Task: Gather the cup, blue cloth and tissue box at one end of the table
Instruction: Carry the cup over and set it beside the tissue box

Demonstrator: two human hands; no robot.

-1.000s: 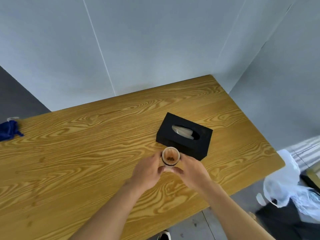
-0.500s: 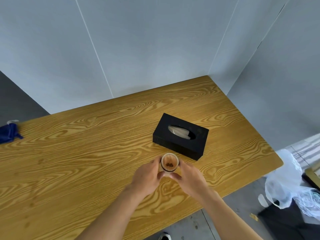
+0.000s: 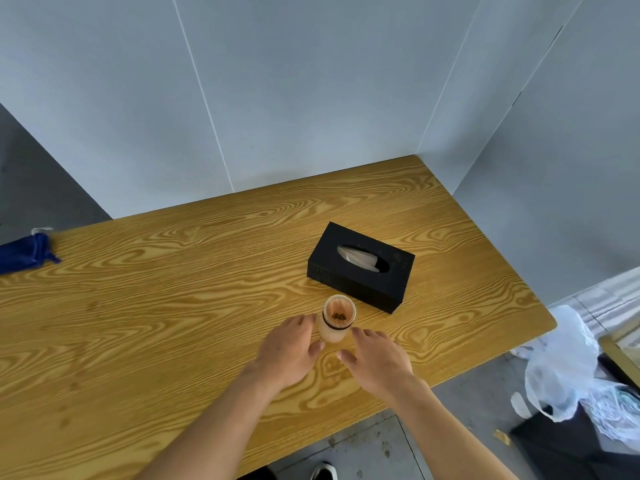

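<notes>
On the table (image 3: pixel 173 323), cup (image 3: pixel 336 318) upright, mouth up.

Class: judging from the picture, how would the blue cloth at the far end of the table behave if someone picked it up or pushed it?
The blue cloth lies crumpled, so it would probably droop when lifted. It looks thin, so likely light. Pushed across the table, it would likely bunch up rather than slide whole.

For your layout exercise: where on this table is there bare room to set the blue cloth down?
Bare wood runs from the blue cloth to the cup, and behind the tissue box to the wall. Crowded: cup, box, left hand, right hand.
</notes>
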